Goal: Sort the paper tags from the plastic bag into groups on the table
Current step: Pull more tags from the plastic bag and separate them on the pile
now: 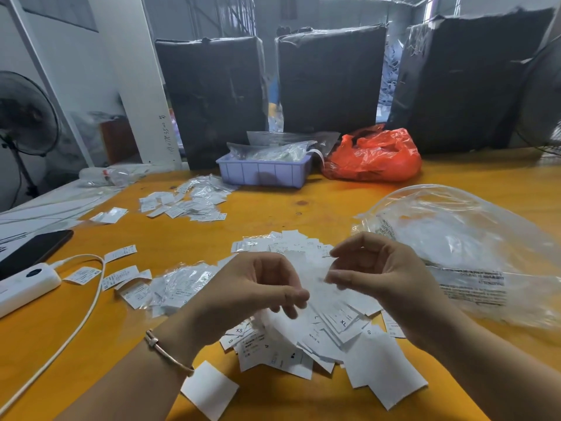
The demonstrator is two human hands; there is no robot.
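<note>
White paper tag between both hands.

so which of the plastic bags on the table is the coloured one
The orange-red bag at the back, beside the lilac tray. The big bag by the right hand is clear.

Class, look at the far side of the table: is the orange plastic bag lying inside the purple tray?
No, the orange plastic bag lies on the table beside the purple tray.
</note>
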